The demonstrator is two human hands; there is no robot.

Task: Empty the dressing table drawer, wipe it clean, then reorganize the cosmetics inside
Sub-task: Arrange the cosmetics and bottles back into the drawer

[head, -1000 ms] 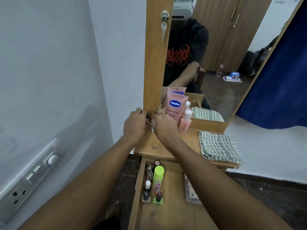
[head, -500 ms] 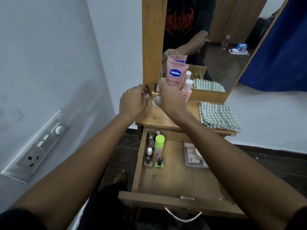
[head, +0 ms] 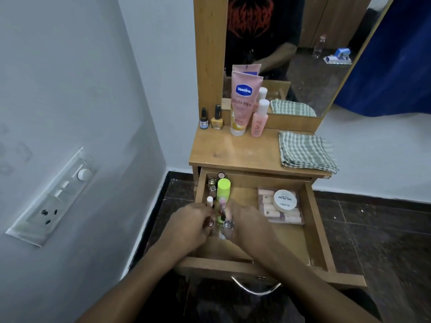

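The open wooden drawer (head: 317, 229) holds a green-capped bottle (head: 223, 188), a white-capped vial (head: 210, 201), small glass bottles (head: 212, 185) and a clear box of pink items (head: 283, 219) with a round white tub (head: 285, 200) on it. My left hand (head: 189, 227) and right hand (head: 249, 223) are both inside the drawer's left side, fingers curled around small bottles; motion blur hides the exact grip. On the tabletop (head: 233, 152) stand a dark nail polish bottle (head: 204, 122), a yellow one (head: 217, 121), a pink Vaseline tube (head: 242, 103) and a pink bottle (head: 259, 120).
A folded green checked cloth (head: 305, 151) lies on the tabletop's right side. The mirror (head: 303, 54) rises behind the table. A white wall with a switch panel (head: 53, 197) runs close along the left. The drawer handle (head: 255, 290) juts toward me.
Both hands have left the tabletop's back left corner, where two nail polish bottles now stand, and dropped into the drawer among the small bottles. The camera has tilted down.
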